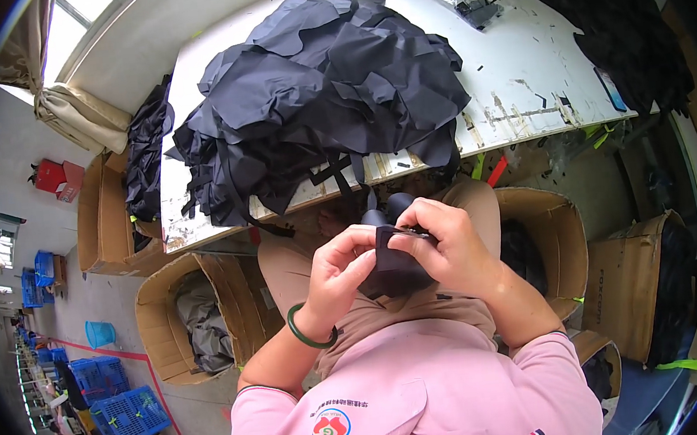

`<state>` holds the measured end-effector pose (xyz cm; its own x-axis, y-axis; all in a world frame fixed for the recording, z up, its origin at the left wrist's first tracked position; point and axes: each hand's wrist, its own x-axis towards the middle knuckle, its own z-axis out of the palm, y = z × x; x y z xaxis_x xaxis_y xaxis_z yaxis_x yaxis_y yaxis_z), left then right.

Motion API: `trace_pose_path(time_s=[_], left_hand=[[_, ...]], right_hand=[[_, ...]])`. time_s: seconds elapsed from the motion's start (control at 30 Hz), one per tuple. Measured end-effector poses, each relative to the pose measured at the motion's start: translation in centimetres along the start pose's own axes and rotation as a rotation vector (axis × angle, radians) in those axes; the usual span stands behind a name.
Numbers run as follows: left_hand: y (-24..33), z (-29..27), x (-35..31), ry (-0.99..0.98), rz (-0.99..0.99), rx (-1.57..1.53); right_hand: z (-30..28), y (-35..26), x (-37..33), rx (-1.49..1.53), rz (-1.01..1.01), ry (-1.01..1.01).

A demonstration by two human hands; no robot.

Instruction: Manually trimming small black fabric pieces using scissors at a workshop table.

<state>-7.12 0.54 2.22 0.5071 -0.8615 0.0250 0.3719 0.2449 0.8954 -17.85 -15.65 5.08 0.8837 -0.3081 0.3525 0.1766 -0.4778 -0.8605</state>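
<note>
"Where's the black cloth (398, 278)?"
"Above the lap (285, 266), pinched by the left hand (339, 271) and right hand (453, 247), both nearly closed."
"Any handling tip?"
"I'd hold its edge taut and even, easing folds flat without stretching."
</note>
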Motion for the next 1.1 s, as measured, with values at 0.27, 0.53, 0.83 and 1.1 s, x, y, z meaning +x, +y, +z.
trace_pose_path(time_s=[0.27,0.53,0.83,1.1], left_hand=[[1.2,-0.5,0.5,-0.039,0.097,0.341],[1.7,1.1,0.9,0.036,-0.109,-0.220],[-1.2,-0.6,0.7,0.162,0.360,0.223],[-2.6,-0.8,1.0,0.269,0.450,0.295]], right_hand=[[-0.7,0.5,1.4,0.103,0.030,-0.146],[0.4,4.4,1.3,0.617,0.307,-0.146],[1.0,3.4,0.1,-0.126,0.013,0.238],[2.1,1.4,-2.9,0.669,0.528,-0.180]])
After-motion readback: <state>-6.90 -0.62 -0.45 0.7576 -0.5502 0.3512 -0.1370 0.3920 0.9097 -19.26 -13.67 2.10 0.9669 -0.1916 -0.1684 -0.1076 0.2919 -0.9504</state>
